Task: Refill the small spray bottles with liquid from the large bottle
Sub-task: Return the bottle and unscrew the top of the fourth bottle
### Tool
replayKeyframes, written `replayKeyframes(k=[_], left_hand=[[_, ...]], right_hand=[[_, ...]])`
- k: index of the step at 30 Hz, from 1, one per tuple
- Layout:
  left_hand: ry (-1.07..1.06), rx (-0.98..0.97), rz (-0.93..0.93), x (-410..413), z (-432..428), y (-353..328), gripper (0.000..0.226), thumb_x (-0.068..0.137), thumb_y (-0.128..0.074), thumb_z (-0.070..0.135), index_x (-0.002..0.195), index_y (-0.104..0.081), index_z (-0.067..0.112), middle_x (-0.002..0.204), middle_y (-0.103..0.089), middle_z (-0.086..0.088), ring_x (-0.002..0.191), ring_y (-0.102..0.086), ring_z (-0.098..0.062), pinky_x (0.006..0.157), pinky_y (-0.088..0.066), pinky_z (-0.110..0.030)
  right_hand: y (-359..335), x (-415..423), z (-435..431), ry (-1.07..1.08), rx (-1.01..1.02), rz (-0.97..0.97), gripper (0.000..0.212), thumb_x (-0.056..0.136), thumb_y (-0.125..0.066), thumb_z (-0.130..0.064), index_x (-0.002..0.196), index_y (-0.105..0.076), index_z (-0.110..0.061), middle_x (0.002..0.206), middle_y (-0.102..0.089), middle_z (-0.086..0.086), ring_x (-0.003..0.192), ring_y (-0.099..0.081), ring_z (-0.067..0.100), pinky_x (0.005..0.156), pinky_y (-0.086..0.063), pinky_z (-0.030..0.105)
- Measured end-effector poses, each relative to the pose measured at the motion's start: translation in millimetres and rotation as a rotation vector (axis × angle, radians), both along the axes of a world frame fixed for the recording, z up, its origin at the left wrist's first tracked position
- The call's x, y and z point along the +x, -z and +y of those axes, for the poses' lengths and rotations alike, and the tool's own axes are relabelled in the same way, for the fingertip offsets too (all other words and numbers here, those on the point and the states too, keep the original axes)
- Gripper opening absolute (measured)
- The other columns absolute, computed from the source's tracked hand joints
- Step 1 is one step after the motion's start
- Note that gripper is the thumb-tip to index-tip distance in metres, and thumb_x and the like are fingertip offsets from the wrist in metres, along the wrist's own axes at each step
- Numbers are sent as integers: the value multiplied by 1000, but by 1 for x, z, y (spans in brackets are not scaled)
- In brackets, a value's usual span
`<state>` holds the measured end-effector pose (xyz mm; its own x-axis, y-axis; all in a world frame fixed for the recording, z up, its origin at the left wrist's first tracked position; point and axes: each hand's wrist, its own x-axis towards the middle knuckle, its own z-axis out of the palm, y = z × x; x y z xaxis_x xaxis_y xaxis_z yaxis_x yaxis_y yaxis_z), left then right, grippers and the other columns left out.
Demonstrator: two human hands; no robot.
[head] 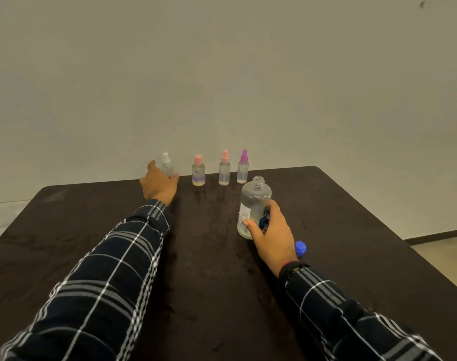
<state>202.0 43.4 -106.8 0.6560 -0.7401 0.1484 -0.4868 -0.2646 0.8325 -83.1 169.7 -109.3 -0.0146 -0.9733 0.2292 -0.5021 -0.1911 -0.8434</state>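
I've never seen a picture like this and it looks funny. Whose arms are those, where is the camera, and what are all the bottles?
Those are a person's own two arms in checked sleeves. The camera sits on their head and looks down, so you see what they see. There is only this one picture. On the dark table, four small bottles stand in a row near the wall: a white-capped spray bottle, a pink-capped bottle, a pink spray bottle and a purple spray bottle. The left hand wraps round the white-capped one. The right hand holds the large bottle, which is clear and open on top. A blue cap, probably its lid, lies beside the right wrist.
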Motion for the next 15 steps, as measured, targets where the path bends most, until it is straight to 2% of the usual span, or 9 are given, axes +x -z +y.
replayKeyframes(k=[5,9,12,15], left_hand=[[23,18,-40,15,2,5,44,90,-69,36,130,-57,21,126,-65,-10,123,-54,-34,99,-50,-46],[45,70,-128,6,34,-2,37,89,-67,41,120,-62,23,117,-69,-8,113,-61,-32,89,-52,-38],[101,99,-140,-6,65,-8,34,87,-70,38,116,-63,22,116,-69,-6,108,-64,-30,90,-54,-37],[219,82,-115,-27,105,-11,34,86,-73,33,116,-63,21,113,-69,-1,103,-65,-25,91,-54,-40]], right_hand=[[0,2,-1,-1,4,0,60,89,-71,-30,140,-40,-31,138,-54,-11,125,-52,8,106,-42,31],[-2,2,2,-4,-5,-10,53,89,-72,-29,134,-44,-33,129,-58,-12,112,-54,4,102,-44,29],[-8,1,4,-22,18,-18,55,89,-72,-28,136,-44,-27,132,-58,-6,118,-57,13,99,-42,29],[-13,-3,2,-52,81,13,64,88,-74,-29,142,-40,-21,139,-55,1,125,-55,22,105,-43,38]])
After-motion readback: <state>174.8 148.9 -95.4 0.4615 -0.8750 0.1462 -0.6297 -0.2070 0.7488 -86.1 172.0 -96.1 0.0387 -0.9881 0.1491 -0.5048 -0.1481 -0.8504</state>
